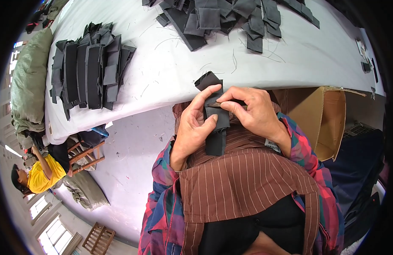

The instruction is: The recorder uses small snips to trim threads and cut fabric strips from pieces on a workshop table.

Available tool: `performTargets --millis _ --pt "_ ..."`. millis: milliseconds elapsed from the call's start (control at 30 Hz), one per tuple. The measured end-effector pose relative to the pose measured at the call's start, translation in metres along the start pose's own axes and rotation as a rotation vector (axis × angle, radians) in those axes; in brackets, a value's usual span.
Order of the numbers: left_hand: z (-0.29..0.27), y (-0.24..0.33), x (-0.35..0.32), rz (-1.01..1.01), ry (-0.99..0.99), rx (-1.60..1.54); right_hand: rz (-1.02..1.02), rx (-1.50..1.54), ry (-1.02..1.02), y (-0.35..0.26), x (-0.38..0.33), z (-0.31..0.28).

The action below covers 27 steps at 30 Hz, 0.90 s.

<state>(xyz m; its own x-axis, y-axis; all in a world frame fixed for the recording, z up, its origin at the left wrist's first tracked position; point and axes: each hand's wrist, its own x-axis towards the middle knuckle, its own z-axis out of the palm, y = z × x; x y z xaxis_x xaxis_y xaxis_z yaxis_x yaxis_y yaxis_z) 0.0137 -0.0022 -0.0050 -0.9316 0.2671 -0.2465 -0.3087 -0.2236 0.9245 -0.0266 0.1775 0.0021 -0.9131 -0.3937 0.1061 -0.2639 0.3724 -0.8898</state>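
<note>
Close to my body, at the table's near edge, a dark grey fabric strip point(216, 142) hangs in front of my brown striped apron. Its folded upper end points toward the table. My left hand point(195, 125) grips the strip from the left, with the index finger along it and the thumb on its face. Against the strip's middle, my right hand point(252, 110) pinches with thumb and index finger. Something small and thin shows at those fingertips, too small to name. The other right fingers curl in.
On the white table point(162, 80) lie a row of stacked dark fabric strips point(92, 68) at left and a loose pile of dark pieces point(217, 17) at the far side, with loose threads. An open cardboard box point(320, 119) stands at right. A person in yellow point(47, 172) sits far left.
</note>
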Motion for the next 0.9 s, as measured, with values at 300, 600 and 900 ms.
performTargets --millis 300,600,900 --pt "0.005 0.006 -0.001 -0.015 0.008 0.092 0.145 0.091 -0.046 -0.002 -0.001 -0.001" --pt "0.005 0.004 -0.001 -0.028 0.027 0.054 0.136 0.149 -0.03 0.001 -0.001 0.0" --pt "-0.009 0.002 -0.003 -0.098 0.098 -0.37 0.188 0.226 -0.014 0.003 -0.009 -0.013"
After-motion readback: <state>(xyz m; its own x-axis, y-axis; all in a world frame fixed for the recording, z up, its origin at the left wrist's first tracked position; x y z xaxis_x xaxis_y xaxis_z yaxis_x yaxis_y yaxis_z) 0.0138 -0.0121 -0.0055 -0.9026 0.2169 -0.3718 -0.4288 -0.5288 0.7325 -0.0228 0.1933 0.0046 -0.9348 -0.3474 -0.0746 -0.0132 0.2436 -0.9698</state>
